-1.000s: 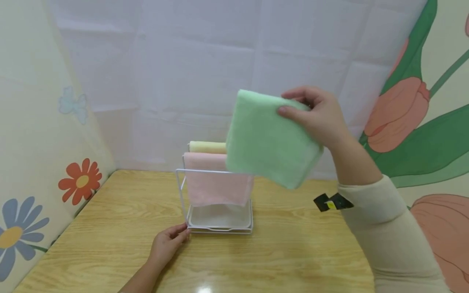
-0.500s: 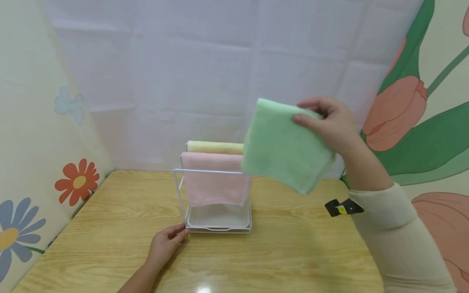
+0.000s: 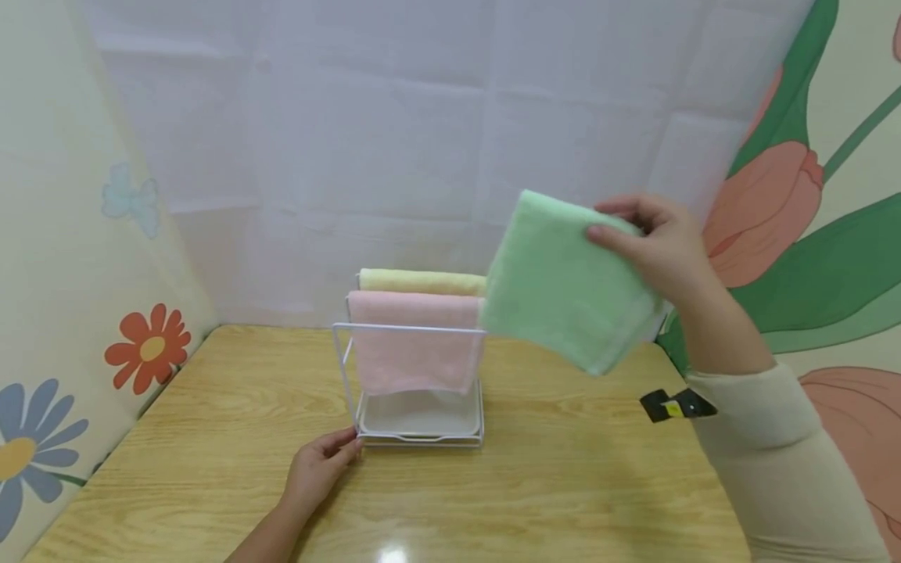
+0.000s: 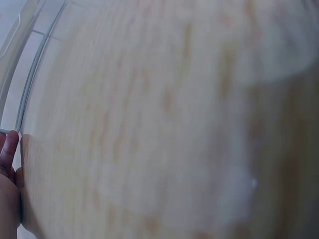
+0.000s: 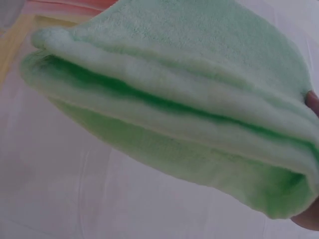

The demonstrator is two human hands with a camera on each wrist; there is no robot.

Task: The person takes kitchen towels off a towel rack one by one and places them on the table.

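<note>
A folded green towel point(image 3: 566, 285) hangs in the air right of the rack, pinched at its upper right edge between thumb and fingers of my right hand point(image 3: 669, 246). Its folded layers fill much of the right wrist view, with the towel point(image 5: 164, 99) partly covering the fingers. My left hand point(image 3: 313, 473) lies low on the table and pinches the front left bottom corner of a white wire rack point(image 3: 408, 327). Over the rack's bars hang a pink towel point(image 3: 415, 352) and, behind it, a yellow towel point(image 3: 422, 281).
A shallow white tray point(image 3: 421, 413) sits in the rack's base. The wooden table point(image 3: 535, 485) ends at a creased white cloth backdrop point(image 3: 380, 141). Painted flower walls stand on both sides.
My right hand has carried the green towel to the right and slightly down, uncovering more of the yellow and pink towels. The left hand stays at the rack's corner.
</note>
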